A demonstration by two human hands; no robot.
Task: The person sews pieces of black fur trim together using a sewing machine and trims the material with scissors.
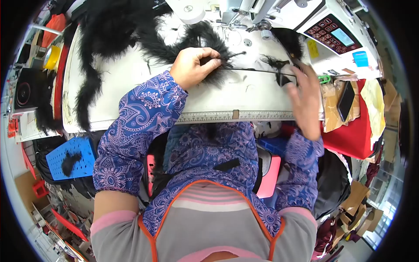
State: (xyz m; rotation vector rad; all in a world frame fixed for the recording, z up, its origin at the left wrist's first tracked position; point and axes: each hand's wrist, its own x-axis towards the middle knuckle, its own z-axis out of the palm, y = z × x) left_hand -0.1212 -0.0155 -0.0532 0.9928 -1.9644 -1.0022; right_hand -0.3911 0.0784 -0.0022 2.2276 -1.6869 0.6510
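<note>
My left hand [195,66] is on the left part of the sewing table, thumb and fingers pinched on a strip of black fur trim [207,37]. The strip curls behind the fingers and trails left. From the pinched spot a thin black cord [257,70] runs right across the table. My right hand [304,96] is blurred at the table's right side, beside small black scraps [277,63]. A dark slim object lies at its fingertips, and I cannot make out whether the fingers grip it.
A white sewing machine [305,17] with a control panel [335,34] stands at the back right. More black fur [104,39] covers the table's left. A ruler strip [205,116] edges the front. At right lie a phone [346,101] and red cloth [349,139]; a blue perforated tray [56,159] is at left.
</note>
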